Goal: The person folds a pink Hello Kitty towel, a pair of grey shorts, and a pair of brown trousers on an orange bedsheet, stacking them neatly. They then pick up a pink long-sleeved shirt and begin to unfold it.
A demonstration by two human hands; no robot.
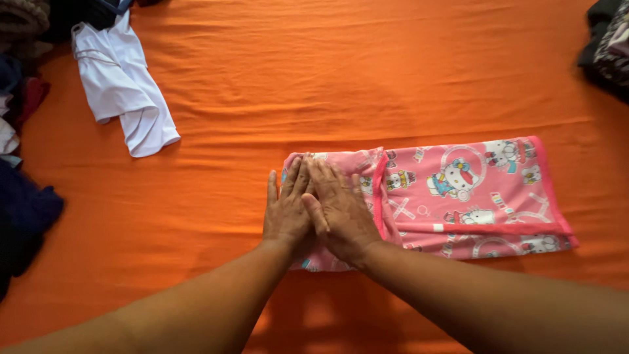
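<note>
Both hands are down flat on the pink cartoon-print cotton garment [458, 196], which lies folded into a long strip across the orange bedsheet [327, 78], right of centre. The left hand [286, 210] presses palm-down on the garment's left end, fingers stretched out and close together, gripping nothing. The right hand [342, 213] lies beside it, also flat and open, its thumb edge overlapping the left hand's, fingers pointing away from the person. Under the palms the cloth is doubled over, a pink hem running just right of the right hand. Up at top left, well apart, a white sleeveless top [124, 85] lies crumpled, with dark clothes [23, 216] heaped along the left edge.
</note>
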